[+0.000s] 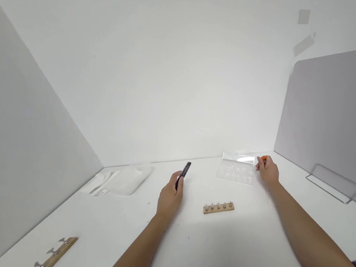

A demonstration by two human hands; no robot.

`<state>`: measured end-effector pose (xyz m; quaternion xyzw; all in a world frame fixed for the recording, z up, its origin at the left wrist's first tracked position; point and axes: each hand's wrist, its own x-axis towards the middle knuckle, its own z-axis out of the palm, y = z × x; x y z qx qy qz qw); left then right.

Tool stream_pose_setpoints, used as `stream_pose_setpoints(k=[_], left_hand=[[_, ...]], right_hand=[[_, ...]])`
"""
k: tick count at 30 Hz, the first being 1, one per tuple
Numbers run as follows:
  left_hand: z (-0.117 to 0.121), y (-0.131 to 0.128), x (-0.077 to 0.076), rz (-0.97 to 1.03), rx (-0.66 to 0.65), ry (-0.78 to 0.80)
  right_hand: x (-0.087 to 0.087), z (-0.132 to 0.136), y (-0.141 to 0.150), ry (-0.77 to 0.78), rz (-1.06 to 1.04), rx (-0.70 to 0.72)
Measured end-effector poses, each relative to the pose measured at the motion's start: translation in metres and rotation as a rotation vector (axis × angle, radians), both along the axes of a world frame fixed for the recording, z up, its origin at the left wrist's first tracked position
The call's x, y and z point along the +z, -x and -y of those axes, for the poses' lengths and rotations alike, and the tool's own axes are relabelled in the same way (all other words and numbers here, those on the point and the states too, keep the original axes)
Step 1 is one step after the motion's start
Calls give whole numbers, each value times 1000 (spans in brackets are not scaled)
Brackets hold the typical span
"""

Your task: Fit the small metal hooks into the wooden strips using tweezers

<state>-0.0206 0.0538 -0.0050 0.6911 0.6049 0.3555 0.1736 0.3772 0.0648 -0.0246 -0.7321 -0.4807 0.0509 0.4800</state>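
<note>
My left hand [169,198] is closed around a slim black object [186,169] that looks like a phone seen nearly edge-on. Farther right, my right hand [268,170] pinches something small and orange [263,157], mostly hidden by the fingers. Just left of that hand lies a clear plastic compartment box [235,173] with its lid raised. Between my forearms, a short wooden strip [218,208] lies on the table with several small metal pieces standing along it. What sits in the box's compartments is too faint to make out.
Another wooden strip [56,255] with metal hook-like pieces lies at the lower left. Clear plastic bags [125,181] rest by the back wall. A metal wire frame [332,190] is near the right partition [340,112]. The table's front edge runs along the lower right.
</note>
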Motion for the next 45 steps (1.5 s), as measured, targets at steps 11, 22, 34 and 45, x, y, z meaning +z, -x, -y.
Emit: stream_pose_setpoints(k=[11, 22, 34, 45], left_hand=[[-1, -5, -4, 85, -16, 59], [3, -7, -1, 84, -60, 98], [6, -8, 2, 62, -72, 76], [6, -6, 3, 8, -167, 4]], right_hand=[[5, 4, 10, 83, 165, 106], [0, 5, 16, 131, 320, 152], [2, 6, 19, 140, 377, 171], [4, 8, 18, 108, 340, 162]])
